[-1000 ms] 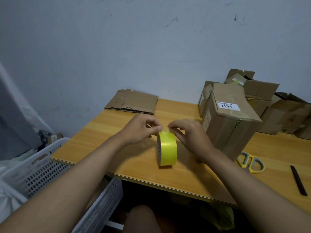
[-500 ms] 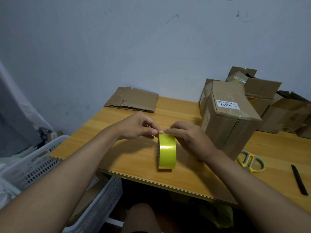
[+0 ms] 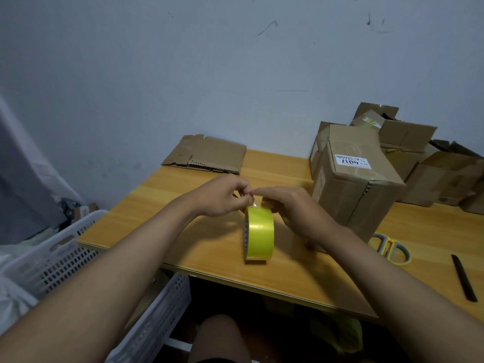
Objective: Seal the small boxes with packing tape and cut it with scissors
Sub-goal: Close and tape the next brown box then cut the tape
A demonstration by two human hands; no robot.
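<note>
A yellow roll of packing tape (image 3: 259,233) stands on its edge near the front of the wooden table (image 3: 183,195). My left hand (image 3: 222,196) pinches the tape's loose end just above the roll's top. My right hand (image 3: 290,208) rests against the roll's top right side and holds it upright, fingertips meeting the left hand's. A closed cardboard box (image 3: 353,179) with a white label stands right behind my right hand. Yellow-and-grey scissors (image 3: 391,248) lie on the table to the right, partly hidden by my right forearm.
Several more cardboard boxes (image 3: 429,166) are piled at the back right. A flattened carton (image 3: 207,154) lies at the back by the wall. A black strip (image 3: 463,277) lies at the far right. A white perforated crate (image 3: 60,255) stands left of the table, below its edge.
Both hands stay at the top of the roll; the left fingers have lifted slightly, pinching the tape end above it. The roll still stands in the same place.
</note>
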